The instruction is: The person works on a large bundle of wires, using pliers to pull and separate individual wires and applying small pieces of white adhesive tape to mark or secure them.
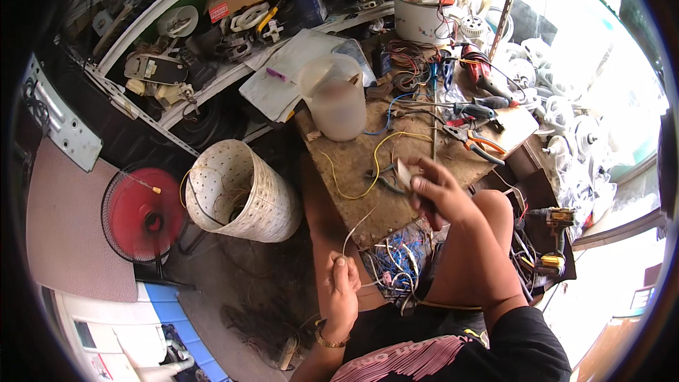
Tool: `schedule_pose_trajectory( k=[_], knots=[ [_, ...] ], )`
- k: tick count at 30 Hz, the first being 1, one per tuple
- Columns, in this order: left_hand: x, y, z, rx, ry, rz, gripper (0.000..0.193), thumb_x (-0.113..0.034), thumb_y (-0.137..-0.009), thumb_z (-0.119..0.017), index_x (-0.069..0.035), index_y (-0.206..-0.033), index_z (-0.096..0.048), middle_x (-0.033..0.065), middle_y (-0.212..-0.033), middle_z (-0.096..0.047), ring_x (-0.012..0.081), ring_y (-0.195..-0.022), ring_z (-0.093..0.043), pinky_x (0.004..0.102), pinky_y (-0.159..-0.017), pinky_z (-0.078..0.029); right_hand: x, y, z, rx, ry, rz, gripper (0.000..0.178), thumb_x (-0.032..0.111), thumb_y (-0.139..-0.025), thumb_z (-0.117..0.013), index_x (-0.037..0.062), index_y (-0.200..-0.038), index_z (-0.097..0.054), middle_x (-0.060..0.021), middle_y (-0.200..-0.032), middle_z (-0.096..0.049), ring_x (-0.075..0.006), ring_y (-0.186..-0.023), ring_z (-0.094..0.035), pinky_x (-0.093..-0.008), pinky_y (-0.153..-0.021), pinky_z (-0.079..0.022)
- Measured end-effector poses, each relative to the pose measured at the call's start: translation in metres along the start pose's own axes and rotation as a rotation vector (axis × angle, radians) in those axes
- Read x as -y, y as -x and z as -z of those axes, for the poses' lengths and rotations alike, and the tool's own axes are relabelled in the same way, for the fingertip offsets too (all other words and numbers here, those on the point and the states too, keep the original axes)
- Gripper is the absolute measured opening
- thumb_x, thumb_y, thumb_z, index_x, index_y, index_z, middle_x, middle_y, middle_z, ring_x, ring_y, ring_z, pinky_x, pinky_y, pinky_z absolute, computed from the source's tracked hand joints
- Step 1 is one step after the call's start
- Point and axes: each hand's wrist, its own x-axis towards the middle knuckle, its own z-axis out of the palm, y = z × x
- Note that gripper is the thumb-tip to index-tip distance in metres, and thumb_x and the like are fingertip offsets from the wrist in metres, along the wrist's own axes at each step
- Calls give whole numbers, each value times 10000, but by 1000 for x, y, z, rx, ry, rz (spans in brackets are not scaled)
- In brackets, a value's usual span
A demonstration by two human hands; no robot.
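Observation:
My left hand [341,284] is closed in a pinch on a thin whitish wire [357,225], low in front of the wooden work board [322,131]. The wire rises from the fingers toward the board's near edge. Over the board, my right hand [440,191] is closed around a small, flat, off-white piece [404,172]; its kind is unclear. Dark-handled pliers [387,182] lie on the board beside that hand, partly hidden. A loose yellow wire [378,159] curves across the board.
Orange-and-black pliers [481,143], a screwdriver [475,110] and a translucent plastic container [338,110] stand or lie on the board. A white perforated basket [272,201] is at the left. Tangled wires [396,262] lie below. A cordless drill [557,230] is at the right.

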Motion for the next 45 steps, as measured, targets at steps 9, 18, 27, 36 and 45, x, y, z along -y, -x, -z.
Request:
schedule_pose_trajectory(
  k=[9,18,27,36,45],
  knots=[
    [0,1,-8,180,195,25,223,-232,-1026,-378,-120,-833,-369,-11,-661,-362,80,-556,-351,251,-529,-345,-31,-8,-40,-198,-22,97,380,75,-806,-736,3,-1128,-547,13,-754,-568,-43,-569,-456,-203,-479,-353],
    [-7,-17,-7,195,-116,34,171,-215,-1015,-427,-55,-985,-480,-7,-657,-429,56,-558,-397,221,-528,-401,-12,-6,-33,-171,65,147,493,30,-771,-752,3,-1209,-527,-16,-799,-632,-72,-598,-549,-213,-472,-405],
    [-6,-22,-13,83,72,36,121,-196,-1007,-477,-80,-972,-471,-30,-638,-394,43,-511,-350,209,-457,-352,-16,-9,-1,-359,-30,305,222,233,-999,-476,33,-1090,-506,-43,-815,-580,-90,-601,-473,-228,-548,-411],
    [-6,-24,-25,110,43,-27,132,-217,-1013,-465,-85,-1009,-467,-31,-650,-391,47,-533,-362,212,-475,-356,-35,3,-46,213,157,119,181,101,-936,-580,-14,-1061,-515,-68,-780,-610,-121,-689,-566,-293,-603,-455],
    [-1,-24,-24,118,-30,-60,120,-201,-1015,-459,-89,-974,-448,-36,-652,-381,35,-543,-359,200,-473,-352,-45,0,-48,156,318,194,184,125,-905,-606,-27,-973,-526,-197,-778,-630,-302,-715,-622,-393,-651,-460]
  ],
)
